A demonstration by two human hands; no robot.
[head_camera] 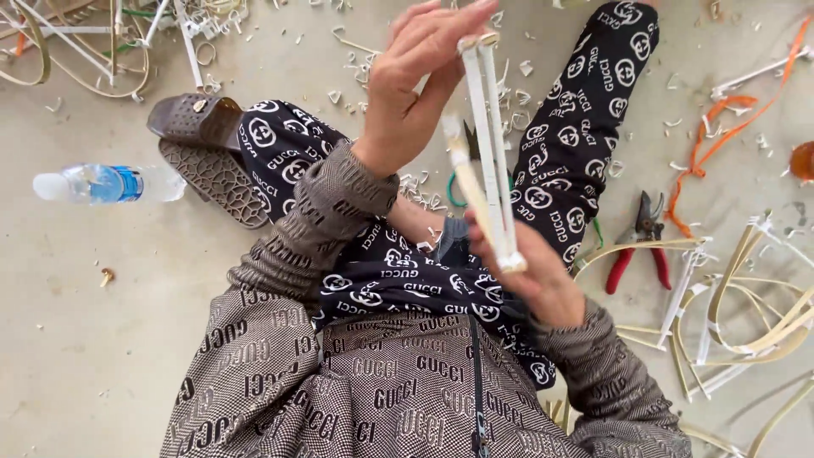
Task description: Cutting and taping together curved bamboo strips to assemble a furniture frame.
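Observation:
I sit on the floor with my legs crossed, in dark patterned trousers and a brown patterned top. My left hand [420, 80] is raised and pinches the upper ends of two thin pale rattan strips [490, 144]. My right hand [534, 276] grips the lower ends of the same strips just above my lap. A third, shorter pale strip [465, 174] runs beside them from the right hand upward. The strips stand nearly upright between both hands.
A plastic water bottle [106, 183] lies at left beside brown sandals [208, 153]. Red-handled pliers [638, 242] lie at right near an orange strap [721, 119]. Bent pale strips [746, 314] pile at lower right, more at top left [93, 42]. Shavings litter the floor.

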